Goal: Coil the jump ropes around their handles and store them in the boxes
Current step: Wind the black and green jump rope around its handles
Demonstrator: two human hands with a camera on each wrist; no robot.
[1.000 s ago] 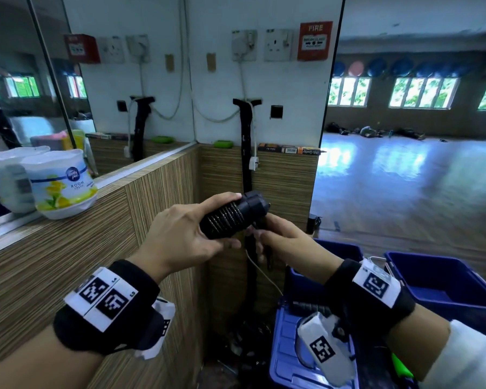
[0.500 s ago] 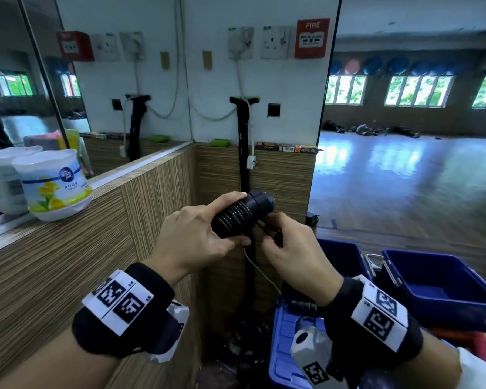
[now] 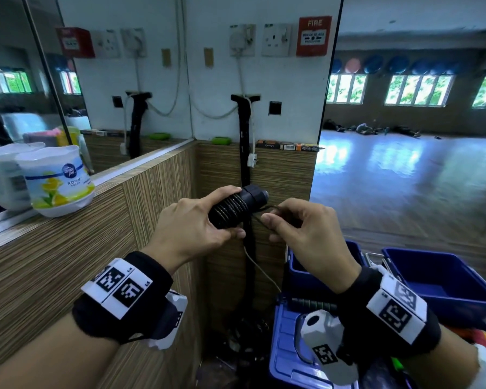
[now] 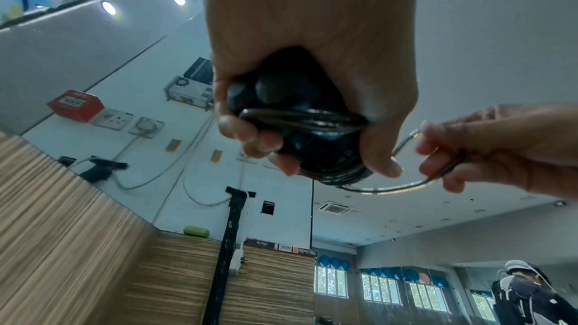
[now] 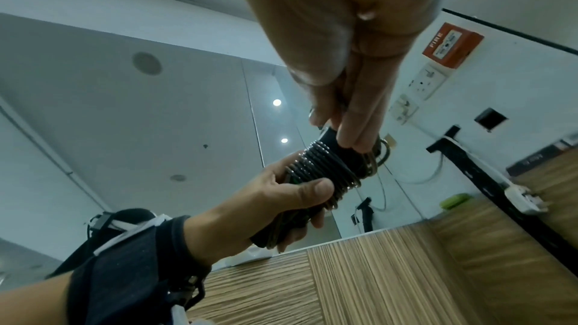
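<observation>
My left hand [image 3: 192,223] grips a bundle of black jump-rope handles [image 3: 237,204] at chest height, with several turns of thin dark rope coiled round them [image 5: 325,171]. My right hand [image 3: 295,223] is just right of the bundle and pinches the loose rope end [image 4: 406,185], which curves from the coil to the fingers. Blue storage boxes sit low on the right: an open one [image 3: 438,279] and one under my right wrist [image 3: 320,265], with another coiled rope [image 3: 312,304] lying below it.
A wood-grain counter [image 3: 68,262] runs along my left, carrying a white air-freshener tub [image 3: 58,181]. A mirror stands behind it. A black strap [image 3: 244,141] and white cable hang on the wall ahead. A blue box lid [image 3: 289,357] lies below my right wrist.
My right hand has come up and round from under the handles to their right side, carrying the rope end with it. The left hand keeps hold of the bundle.
</observation>
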